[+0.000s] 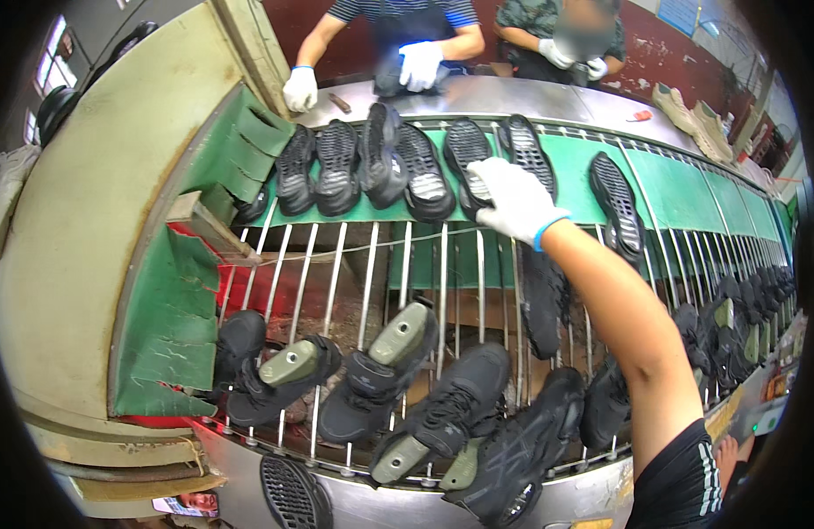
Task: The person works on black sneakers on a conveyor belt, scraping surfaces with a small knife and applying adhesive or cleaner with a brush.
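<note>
My right hand, in a white glove with a blue cuff, reaches across the rod conveyor. Its thumb and fingers close on the right edge of a black shoe sole, which lies in the far row. Beside it is another black sole, partly covered by the glove. Under my wrist a dark shoe lies along the rods. Nearer me, several black shoes with green lasts in them, such as one lace-up shoe, rest on the rods. My left hand is out of the picture.
Two people with white gloves sit behind the far metal ledge. A cream machine housing with a torn green flap borders the left side. A loose sole lies on the near metal edge. Beige shoes stand far right.
</note>
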The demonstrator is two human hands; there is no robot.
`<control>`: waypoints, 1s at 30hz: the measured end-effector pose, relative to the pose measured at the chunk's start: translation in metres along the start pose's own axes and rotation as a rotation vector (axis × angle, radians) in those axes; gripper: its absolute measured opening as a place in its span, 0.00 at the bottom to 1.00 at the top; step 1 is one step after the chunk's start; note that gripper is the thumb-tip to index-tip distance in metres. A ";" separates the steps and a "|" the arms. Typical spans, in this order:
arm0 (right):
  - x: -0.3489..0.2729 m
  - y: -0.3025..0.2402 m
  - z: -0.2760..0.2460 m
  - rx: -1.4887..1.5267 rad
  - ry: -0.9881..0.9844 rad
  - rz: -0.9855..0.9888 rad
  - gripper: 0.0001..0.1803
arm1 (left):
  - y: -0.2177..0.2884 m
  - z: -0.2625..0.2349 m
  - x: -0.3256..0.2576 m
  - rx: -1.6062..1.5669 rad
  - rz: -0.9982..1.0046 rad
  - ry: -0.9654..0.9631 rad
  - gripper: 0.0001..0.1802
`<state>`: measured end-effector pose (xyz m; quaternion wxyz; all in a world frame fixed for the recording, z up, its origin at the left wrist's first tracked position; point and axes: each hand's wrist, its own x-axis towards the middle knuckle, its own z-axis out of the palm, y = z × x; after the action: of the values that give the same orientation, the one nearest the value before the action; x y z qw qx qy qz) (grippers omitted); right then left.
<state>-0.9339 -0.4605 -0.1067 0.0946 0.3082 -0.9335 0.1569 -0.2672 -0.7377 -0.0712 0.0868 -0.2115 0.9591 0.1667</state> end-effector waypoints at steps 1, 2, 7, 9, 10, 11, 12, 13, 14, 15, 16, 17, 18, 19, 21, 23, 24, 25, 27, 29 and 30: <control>0.015 -0.016 0.015 -0.004 0.112 -0.078 0.38 | 0.000 0.000 -0.001 -0.004 -0.018 0.003 0.30; 0.026 -0.032 0.028 -0.007 0.223 -0.152 0.39 | -0.001 0.001 -0.003 -0.012 -0.028 0.007 0.29; 0.091 -0.093 0.091 -0.131 0.320 -0.354 0.31 | -0.009 0.007 -0.013 -0.019 -0.084 0.032 0.29; 0.102 -0.104 0.113 -0.151 0.300 -0.279 0.20 | -0.013 0.013 -0.016 -0.073 -0.050 0.121 0.29; 0.103 -0.103 0.119 -0.150 0.223 -0.194 0.16 | -0.014 0.013 -0.016 -0.073 -0.053 0.106 0.29; 0.101 -0.093 0.126 -0.203 0.279 -0.145 0.11 | -0.015 0.009 -0.012 -0.074 -0.043 0.086 0.28; 0.106 -0.094 0.121 -0.218 0.183 -0.145 0.12 | -0.013 0.005 -0.006 -0.081 -0.039 0.069 0.28; 0.106 -0.097 0.118 -0.146 0.140 -0.105 0.16 | -0.007 -0.004 -0.003 -0.071 -0.098 -0.005 0.28; 0.100 -0.099 0.106 -0.088 0.088 -0.059 0.21 | -0.009 -0.004 -0.003 -0.072 -0.084 -0.002 0.28; 0.099 -0.098 0.106 -0.013 0.218 -0.107 0.25 | -0.011 -0.004 -0.003 -0.071 -0.065 -0.001 0.27; 0.098 -0.097 0.109 0.060 0.347 -0.152 0.30 | -0.014 -0.004 -0.002 -0.069 -0.042 -0.002 0.27; 0.095 -0.093 0.104 0.066 0.326 -0.125 0.33 | -0.017 0.001 -0.002 -0.079 -0.014 0.041 0.27; 0.095 -0.103 0.091 0.108 0.185 -0.099 0.38 | -0.020 0.007 -0.005 -0.085 0.002 0.088 0.27; 0.091 -0.112 0.090 0.077 0.150 -0.044 0.41 | -0.023 0.012 -0.007 -0.091 0.019 0.133 0.27; 0.084 -0.113 0.084 -0.062 0.097 0.028 0.50 | -0.020 0.003 -0.001 -0.046 0.021 0.042 0.28; 0.059 -0.079 0.093 -0.229 0.032 0.123 0.31 | -0.020 -0.004 -0.001 -0.067 0.057 0.075 0.27; 0.050 -0.074 0.095 -0.325 0.118 0.057 0.27 | -0.021 -0.005 0.001 -0.059 0.066 0.062 0.27; 0.038 -0.067 0.093 -0.297 0.080 0.035 0.18 | -0.021 -0.007 0.003 -0.051 0.074 0.050 0.28; 0.030 -0.080 0.072 -0.277 0.013 -0.010 0.14 | -0.024 -0.005 0.002 -0.057 0.097 0.074 0.28; 0.017 -0.090 0.056 -0.248 0.167 -0.053 0.23 | -0.033 0.000 0.000 -0.081 0.154 0.139 0.28; 0.012 -0.099 0.038 -0.125 0.163 0.029 0.27 | -0.039 0.004 -0.001 -0.081 0.189 0.157 0.28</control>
<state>-0.8866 -0.5558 -0.1159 0.1872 0.2745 -0.9350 0.1243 -0.2490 -0.7699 -0.0856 -0.0133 -0.1359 0.9711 0.1957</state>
